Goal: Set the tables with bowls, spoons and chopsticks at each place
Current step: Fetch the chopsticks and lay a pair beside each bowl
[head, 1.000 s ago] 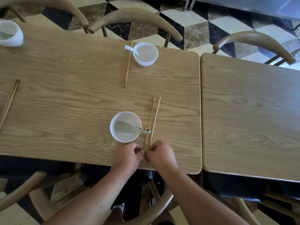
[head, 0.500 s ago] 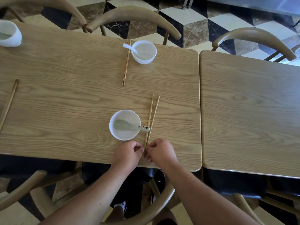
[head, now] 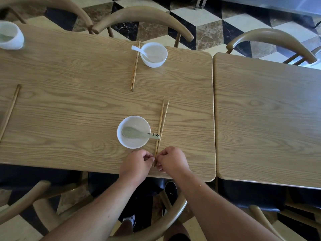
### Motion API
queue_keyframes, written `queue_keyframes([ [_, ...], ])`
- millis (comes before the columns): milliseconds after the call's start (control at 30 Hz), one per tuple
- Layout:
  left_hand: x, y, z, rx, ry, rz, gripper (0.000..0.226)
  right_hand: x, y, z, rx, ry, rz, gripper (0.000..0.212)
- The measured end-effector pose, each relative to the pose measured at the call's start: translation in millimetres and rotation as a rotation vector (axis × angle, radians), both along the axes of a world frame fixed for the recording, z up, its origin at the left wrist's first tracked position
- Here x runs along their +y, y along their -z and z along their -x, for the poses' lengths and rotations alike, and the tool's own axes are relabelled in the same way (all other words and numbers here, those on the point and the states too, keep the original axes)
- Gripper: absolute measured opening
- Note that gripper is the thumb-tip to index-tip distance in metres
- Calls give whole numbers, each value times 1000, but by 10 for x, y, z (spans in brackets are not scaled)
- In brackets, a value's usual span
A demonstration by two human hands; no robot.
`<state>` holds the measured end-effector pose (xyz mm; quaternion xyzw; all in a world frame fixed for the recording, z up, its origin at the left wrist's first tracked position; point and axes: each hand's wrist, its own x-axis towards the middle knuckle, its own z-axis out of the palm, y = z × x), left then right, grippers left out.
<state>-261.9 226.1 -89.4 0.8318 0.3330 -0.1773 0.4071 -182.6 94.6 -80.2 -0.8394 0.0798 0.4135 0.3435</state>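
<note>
A white bowl (head: 133, 143) with a pale green spoon (head: 133, 132) in it sits near the front edge of the wooden table (head: 69, 105). Just right of it lies a pair of wooden chopsticks (head: 162, 119), tips slightly apart at the far end. My left hand (head: 136, 165) and my right hand (head: 172, 160) meet at the near ends, and each pinches them with curled fingers. Across the table stands a second white bowl (head: 153, 54) with a white spoon (head: 139, 50), and another chopstick pair (head: 135, 66) lies to its left.
A third white bowl (head: 9, 38) stands at the far left, and more chopsticks (head: 9, 112) lie at the left edge. A second wooden table (head: 267, 119) adjoins on the right. Curved-back wooden chairs (head: 144, 16) ring both tables.
The chopstick tips have drawn closer together as both hands nudge the near ends. The hands stay in place at the table's front edge.
</note>
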Motion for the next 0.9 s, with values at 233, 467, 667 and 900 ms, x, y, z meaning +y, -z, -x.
queue_keyframes([
  [233, -2, 0, -3, -3, 3, -19, 8, 4, -2, -6, 13, 27, 1, 12],
  [467, 5, 1, 8, -22, 4, 1, 8, -10, -17, -8, 15, 26, -1, 12],
  [667, 7, 10, 14, -33, 1, 6, 7, -15, -18, -13, 16, 15, -9, 11],
  [900, 11, 30, 21, -27, -1, 17, 5, 43, -48, 14, -80, -105, 63, 13],
])
